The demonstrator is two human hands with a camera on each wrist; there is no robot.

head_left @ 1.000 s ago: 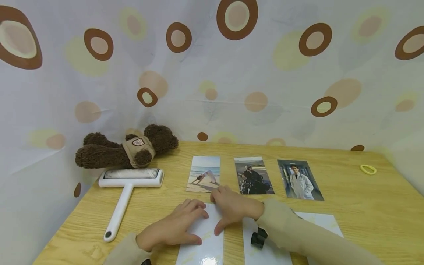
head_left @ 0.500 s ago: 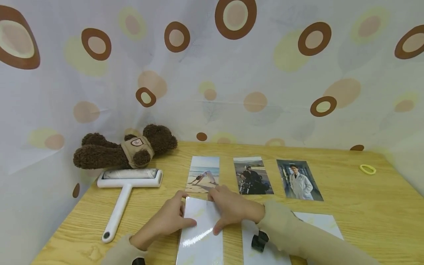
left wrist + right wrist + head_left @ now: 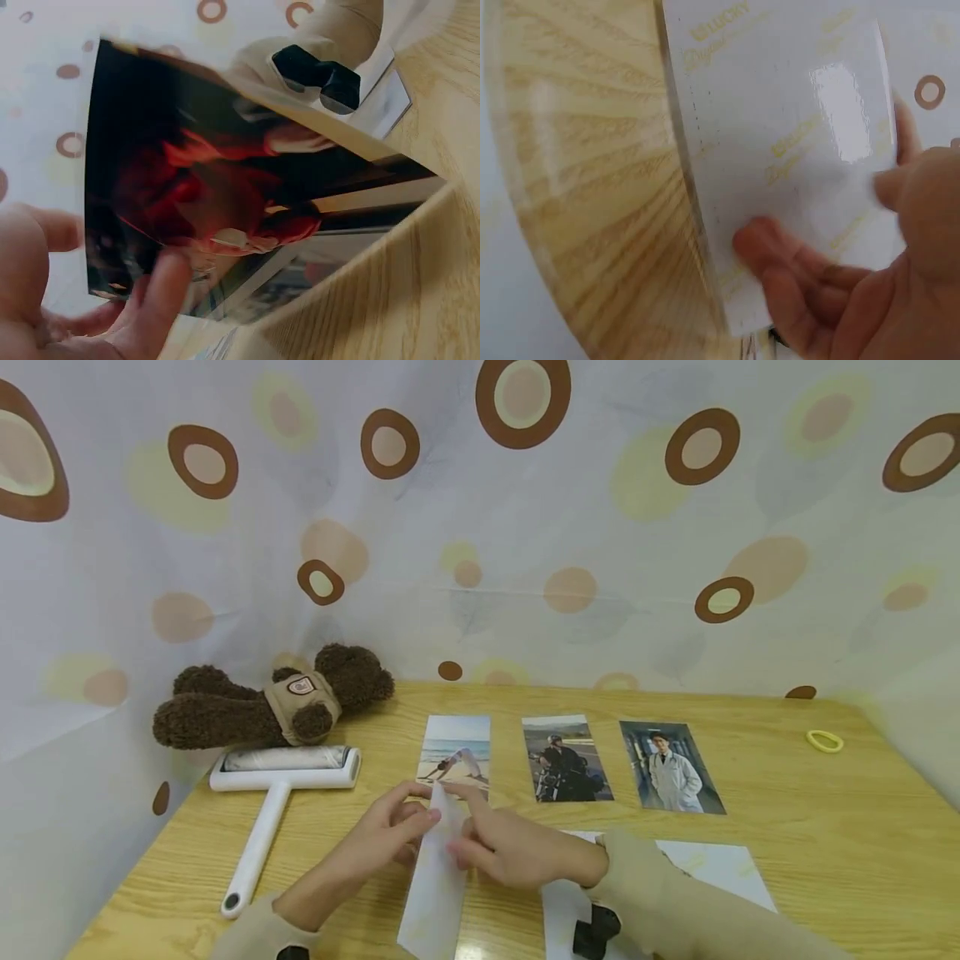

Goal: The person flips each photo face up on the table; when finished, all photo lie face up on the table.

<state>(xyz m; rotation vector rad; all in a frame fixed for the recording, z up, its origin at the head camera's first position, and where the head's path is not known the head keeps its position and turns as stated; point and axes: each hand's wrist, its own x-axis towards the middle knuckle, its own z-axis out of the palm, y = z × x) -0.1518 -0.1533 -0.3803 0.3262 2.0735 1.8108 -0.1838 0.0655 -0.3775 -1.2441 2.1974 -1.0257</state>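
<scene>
A photo print (image 3: 437, 877) stands tilted up on the table, its white back with yellow lettering facing the right side. In the left wrist view its picture side (image 3: 225, 195) shows a figure in red. My left hand (image 3: 386, 831) pinches the far end, thumb on the back and fingers on the picture side. My right hand (image 3: 513, 847) is at the white back (image 3: 780, 97), one fingertip near the far edge and the other fingers loosely bent; none of them shows on the picture side. Beyond lies a beach photo (image 3: 457, 747), partly covered by the fingers.
A motorcyclist photo (image 3: 567, 760) and a photo of a person in a white coat (image 3: 671, 768) lie face up in the same row. White-backed prints (image 3: 712, 864) lie under the right forearm. At left are a lint roller (image 3: 266, 827) and a plush bear (image 3: 247, 714); a yellow ring (image 3: 825, 742) lies right.
The print has gone from lying white side up to standing tilted. My left hand has moved to its far end and pinches it; my right hand has shifted left along it.
</scene>
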